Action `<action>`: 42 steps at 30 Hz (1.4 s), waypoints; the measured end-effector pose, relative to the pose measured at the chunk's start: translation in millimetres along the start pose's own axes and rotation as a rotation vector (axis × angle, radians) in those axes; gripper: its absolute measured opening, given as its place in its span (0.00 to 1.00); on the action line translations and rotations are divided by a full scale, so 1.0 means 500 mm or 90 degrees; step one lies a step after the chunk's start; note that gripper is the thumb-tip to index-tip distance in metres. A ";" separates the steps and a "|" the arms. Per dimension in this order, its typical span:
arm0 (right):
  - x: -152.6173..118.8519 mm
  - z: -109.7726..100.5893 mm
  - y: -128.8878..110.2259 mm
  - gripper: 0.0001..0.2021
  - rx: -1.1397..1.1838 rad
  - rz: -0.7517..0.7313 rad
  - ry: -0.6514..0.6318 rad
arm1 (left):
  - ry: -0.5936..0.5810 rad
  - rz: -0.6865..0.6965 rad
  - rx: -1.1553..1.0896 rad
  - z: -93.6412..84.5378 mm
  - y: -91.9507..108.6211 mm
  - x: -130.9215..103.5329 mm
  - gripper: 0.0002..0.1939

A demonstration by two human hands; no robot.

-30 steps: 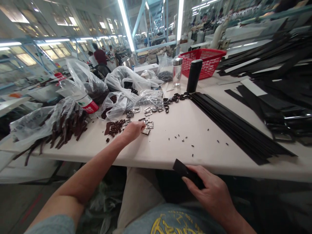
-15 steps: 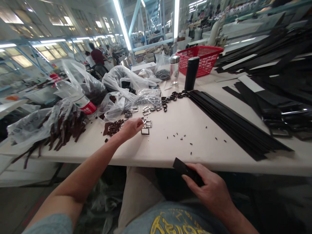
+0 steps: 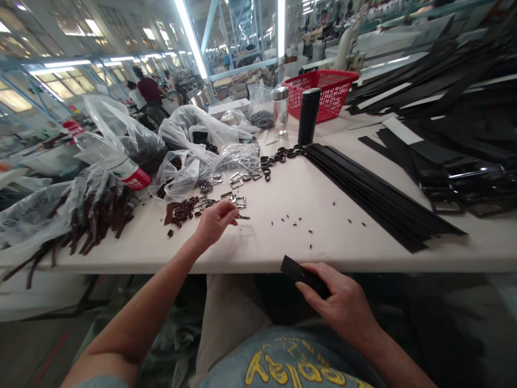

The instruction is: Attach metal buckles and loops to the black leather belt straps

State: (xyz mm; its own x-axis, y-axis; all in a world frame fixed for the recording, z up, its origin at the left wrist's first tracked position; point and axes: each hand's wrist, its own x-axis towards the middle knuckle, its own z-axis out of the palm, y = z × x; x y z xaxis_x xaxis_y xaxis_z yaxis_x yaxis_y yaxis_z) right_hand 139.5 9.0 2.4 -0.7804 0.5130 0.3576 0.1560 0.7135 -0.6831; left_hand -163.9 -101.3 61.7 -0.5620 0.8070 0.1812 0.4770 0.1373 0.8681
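Note:
My left hand is closed, thumb and fingers pinching a metal belt buckle just above the table; it shows nearly edge-on, mostly hidden by the fingers. Behind it lie more metal buckles. To its left is a pile of small dark brown loops. Over the table's front edge, my right hand wraps round a black strap, whose flat end points up and left. Small dark metal pieces are scattered on the table between and beyond my hands.
A stack of black straps lies on the right, with more straps and buckles beyond. A black flask, a glass bottle and a red basket stand at the back. Plastic bags and a tilted plastic bottle are at left.
My left hand has drawn slightly nearer with a buckle lifted from the group. My right hand keeps its hold on the strap. The whole view has shifted a little.

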 end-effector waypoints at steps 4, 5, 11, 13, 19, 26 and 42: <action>-0.003 0.001 0.005 0.11 0.000 0.006 -0.011 | -0.013 0.009 -0.008 -0.009 -0.004 -0.024 0.09; -0.002 0.001 0.005 0.11 0.001 0.009 -0.010 | -0.016 0.008 -0.019 -0.010 -0.005 -0.029 0.09; 0.030 -0.005 -0.007 0.11 -0.042 0.015 0.011 | -0.026 0.005 -0.121 0.005 0.003 -0.062 0.09; 0.047 -0.007 -0.017 0.11 -0.050 0.007 0.014 | -0.046 0.006 -0.155 0.014 0.017 -0.072 0.09; 0.084 -0.005 -0.055 0.09 -0.028 -0.009 -0.001 | -0.133 0.074 -0.186 0.032 0.081 -0.094 0.06; 0.077 0.007 -0.072 0.08 -0.002 -0.057 0.002 | -0.202 0.094 -0.123 0.052 0.103 -0.094 0.06; 0.053 0.021 -0.058 0.09 0.006 0.035 0.107 | -0.105 -0.077 -0.155 0.155 0.107 -0.141 0.10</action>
State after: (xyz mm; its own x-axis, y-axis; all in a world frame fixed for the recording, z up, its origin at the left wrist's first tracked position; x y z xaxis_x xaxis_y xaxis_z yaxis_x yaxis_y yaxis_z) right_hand 107.7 -3.0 24.9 -0.6590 0.6235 0.4206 0.1893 0.6787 -0.7096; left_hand -46.2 -106.5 59.4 -0.4782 0.8782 0.0103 0.2268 0.1122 0.9675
